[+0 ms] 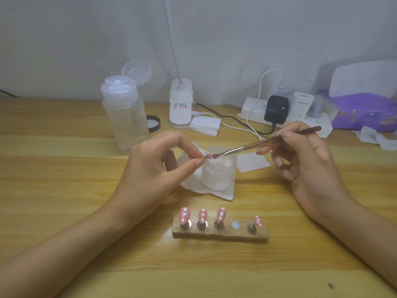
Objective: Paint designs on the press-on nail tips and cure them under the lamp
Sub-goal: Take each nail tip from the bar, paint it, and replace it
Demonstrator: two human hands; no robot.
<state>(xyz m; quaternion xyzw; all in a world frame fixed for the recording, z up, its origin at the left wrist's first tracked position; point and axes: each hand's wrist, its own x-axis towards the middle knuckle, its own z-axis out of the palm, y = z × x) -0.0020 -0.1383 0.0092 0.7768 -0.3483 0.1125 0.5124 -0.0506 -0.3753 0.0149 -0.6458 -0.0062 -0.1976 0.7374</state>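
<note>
Forearms lie low on the table (64, 130), L hand (150, 166) pinching one nail tip (207, 155) between thumb & forefinger over the open frosted jar (219, 173), R hand (307, 166) gripping the brush (257, 145) pen-style, bristles right at the tip. Painting step in hand, I'd say; next needs a light steady stroke, then the empty spot on the wooden stand (219, 234) beside four dotted pink tips (203, 215). Jar contents look whitish, can't tell what; pump bottle (126, 121), cap flipped open, looks near empty, gooseneck lamp (180, 104) behind.
</note>
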